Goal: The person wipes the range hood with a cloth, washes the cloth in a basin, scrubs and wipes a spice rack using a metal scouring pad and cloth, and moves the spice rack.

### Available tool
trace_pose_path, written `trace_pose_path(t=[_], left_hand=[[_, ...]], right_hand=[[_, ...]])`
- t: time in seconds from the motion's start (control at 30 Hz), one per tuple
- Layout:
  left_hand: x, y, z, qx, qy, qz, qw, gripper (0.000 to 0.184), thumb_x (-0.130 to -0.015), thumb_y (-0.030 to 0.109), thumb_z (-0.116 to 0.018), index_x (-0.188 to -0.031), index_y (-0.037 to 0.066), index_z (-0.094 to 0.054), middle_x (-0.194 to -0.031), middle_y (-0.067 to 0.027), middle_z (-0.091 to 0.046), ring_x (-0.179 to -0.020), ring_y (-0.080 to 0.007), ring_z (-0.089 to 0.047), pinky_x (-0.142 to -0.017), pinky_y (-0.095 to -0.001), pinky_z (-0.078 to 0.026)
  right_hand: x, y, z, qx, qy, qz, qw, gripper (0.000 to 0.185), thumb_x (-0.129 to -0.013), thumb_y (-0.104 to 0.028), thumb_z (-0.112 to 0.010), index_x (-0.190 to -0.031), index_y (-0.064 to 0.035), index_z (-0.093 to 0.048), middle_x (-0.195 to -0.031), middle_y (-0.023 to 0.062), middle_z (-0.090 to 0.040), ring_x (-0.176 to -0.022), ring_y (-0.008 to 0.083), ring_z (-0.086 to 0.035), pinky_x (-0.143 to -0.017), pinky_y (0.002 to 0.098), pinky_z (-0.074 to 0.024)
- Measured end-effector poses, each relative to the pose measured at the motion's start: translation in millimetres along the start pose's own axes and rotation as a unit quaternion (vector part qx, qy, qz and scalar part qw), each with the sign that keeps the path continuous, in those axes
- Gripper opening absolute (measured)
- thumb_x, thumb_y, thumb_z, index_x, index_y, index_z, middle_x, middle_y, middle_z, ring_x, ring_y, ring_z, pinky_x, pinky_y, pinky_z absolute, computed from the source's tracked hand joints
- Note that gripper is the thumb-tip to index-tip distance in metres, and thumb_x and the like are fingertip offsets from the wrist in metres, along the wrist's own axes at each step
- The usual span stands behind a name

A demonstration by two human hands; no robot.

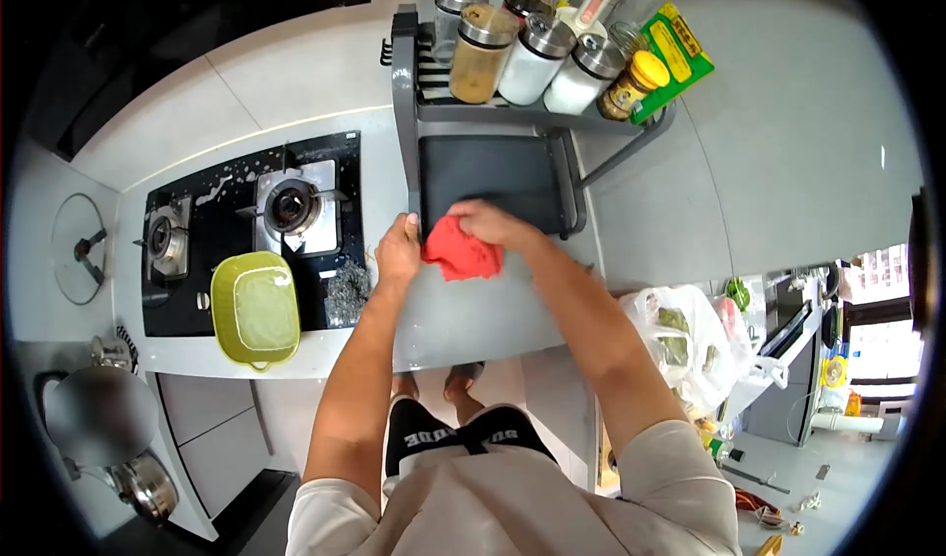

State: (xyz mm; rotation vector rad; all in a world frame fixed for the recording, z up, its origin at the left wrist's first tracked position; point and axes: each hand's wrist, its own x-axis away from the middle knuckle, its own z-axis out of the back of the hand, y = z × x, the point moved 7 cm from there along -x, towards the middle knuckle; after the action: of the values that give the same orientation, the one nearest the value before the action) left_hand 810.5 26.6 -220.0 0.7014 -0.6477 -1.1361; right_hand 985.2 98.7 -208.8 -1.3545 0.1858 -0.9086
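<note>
My right hand (485,223) is closed on a red cloth (463,253) that hangs bunched at the front edge of a dark grey two-tier rack. The rack's lower tray (493,167) lies just beyond the cloth. My left hand (399,247) is wrapped round the front left corner of the rack, thumb up, its fingers partly hidden. On the rack's upper shelf stand several glass spice jars (532,58) with metal lids, a yellow-capped jar (636,85) and a green and yellow packet (674,63).
To the left is a black gas hob (217,216) with two burners and wet spots. A green basin (256,354) holding water sits on its front edge, beside a steel wool scrubber (347,293). White plastic bags (695,349) stand at right, pans (103,418) at lower left.
</note>
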Motion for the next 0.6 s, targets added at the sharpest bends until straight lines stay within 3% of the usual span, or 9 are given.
trace_pose_path(t=[0.07, 0.13, 0.17, 0.2, 0.27, 0.3, 0.37, 0.53, 0.6], left_hand=[[-2, 2, 0, -0.021, 0.002, -0.007, 1.0, 0.044, -0.113, 0.046, -0.039, -0.105, 0.009, -0.062, -0.098, -0.0259, -0.072, -0.097, -0.0535, -0.065, -0.082, -0.061, -0.049], [2, -1, -1, -0.006, 0.032, -0.005, 0.999, 0.044, -0.113, 0.045, -0.041, -0.105, 0.007, -0.063, -0.094, -0.0262, -0.071, -0.093, -0.0549, -0.063, -0.081, -0.0613, -0.049], [1, -4, -6, -0.006, 0.028, -0.006, 1.0, 0.044, -0.113, 0.045, -0.041, -0.105, 0.007, -0.063, -0.094, -0.0262, -0.071, -0.093, -0.0549, -0.063, -0.081, -0.0613, -0.049], [2, -2, -2, 0.016, 0.091, -0.054, 0.994, 0.042, -0.112, 0.043, -0.047, -0.102, 0.005, -0.064, -0.086, -0.0227, -0.069, -0.083, -0.0484, -0.063, -0.076, -0.0562, -0.049], [3, -5, -5, 0.037, 0.149, -0.102, 0.983, 0.041, -0.111, 0.04, -0.052, -0.099, 0.003, -0.065, -0.078, -0.0191, -0.066, -0.073, -0.0419, -0.063, -0.072, -0.0512, -0.05], [2, -8, -4, 0.101, 0.114, -0.043, 0.987, 0.039, -0.11, 0.038, -0.057, -0.096, 0.001, -0.064, -0.072, -0.0137, -0.06, -0.068, -0.0315, -0.056, -0.068, -0.0448, -0.048], [3, -11, -2, 0.191, 0.069, 0.043, 0.978, 0.038, -0.106, 0.032, -0.068, -0.087, 0.0, -0.063, -0.068, 0.0004, -0.047, -0.068, -0.0099, -0.039, -0.061, -0.0299, -0.038], [-1, -15, 0, 0.239, 0.015, 0.047, 0.97, 0.039, -0.106, 0.033, -0.069, -0.083, 0.002, -0.062, -0.069, 0.0058, -0.046, -0.068, -0.0078, -0.038, -0.059, -0.0283, -0.036], [-4, -14, -1, 0.258, 0.005, 0.053, 0.965, 0.04, -0.106, 0.034, -0.07, -0.081, 0.003, -0.062, -0.07, 0.0074, -0.046, -0.068, -0.0069, -0.037, -0.059, -0.0274, -0.034]], right_hand=[[12, 6, 19, -0.092, 0.053, -0.009, 0.994, 0.035, -0.092, -0.003, -0.049, -0.12, -0.0007, -0.069, -0.105, 0.0028, -0.071, -0.1, 0.0138, -0.065, -0.092, 0.0317, -0.0535], [38, -4, 55, -0.055, 0.255, 0.016, 0.965, 0.033, -0.093, -0.01, -0.05, -0.117, -0.0063, -0.073, -0.101, 0.0142, -0.075, -0.092, 0.0241, -0.071, -0.085, 0.0368, -0.0556], [59, -16, 69, 0.062, 0.307, 0.01, 0.95, 0.034, -0.094, -0.012, -0.051, -0.12, -0.0083, -0.072, -0.103, 0.0195, -0.075, -0.096, 0.0292, -0.073, -0.087, 0.0382, -0.0571], [65, -12, 72, 0.06, 0.309, 0.006, 0.949, 0.034, -0.094, -0.012, -0.051, -0.12, -0.0083, -0.072, -0.103, 0.0195, -0.075, -0.096, 0.0292, -0.073, -0.087, 0.0382, -0.0571], [73, -3, 77, 0.264, 0.318, -0.097, 0.906, 0.031, -0.096, -0.018, -0.055, -0.121, -0.0087, -0.072, -0.111, 0.0203, -0.075, -0.104, 0.0369, -0.072, -0.092, 0.0452, -0.0575], [62, 23, 72, 0.314, 0.285, -0.134, 0.896, 0.031, -0.096, -0.021, -0.057, -0.121, -0.0099, -0.07, -0.121, 0.0209, -0.072, -0.113, 0.043, -0.068, -0.098, 0.0521, -0.0551], [51, 38, 47, 0.33, 0.277, -0.111, 0.895, 0.03, -0.096, -0.021, -0.056, -0.121, -0.0101, -0.07, -0.124, 0.021, -0.071, -0.116, 0.0439, -0.067, -0.099, 0.0532, -0.0539], [-9, 30, -13, 0.203, 0.215, -0.047, 0.954, 0.033, -0.094, -0.014, -0.056, -0.123, -0.0093, -0.072, -0.13, 0.0246, -0.068, -0.124, 0.0436, -0.062, -0.106, 0.0529, -0.0493], [-26, 13, -37, 0.278, 0.101, 0.013, 0.955, 0.034, -0.093, -0.014, -0.056, -0.122, -0.0091, -0.073, -0.13, 0.0236, -0.067, -0.128, 0.0423, -0.059, -0.111, 0.05, -0.0467]])
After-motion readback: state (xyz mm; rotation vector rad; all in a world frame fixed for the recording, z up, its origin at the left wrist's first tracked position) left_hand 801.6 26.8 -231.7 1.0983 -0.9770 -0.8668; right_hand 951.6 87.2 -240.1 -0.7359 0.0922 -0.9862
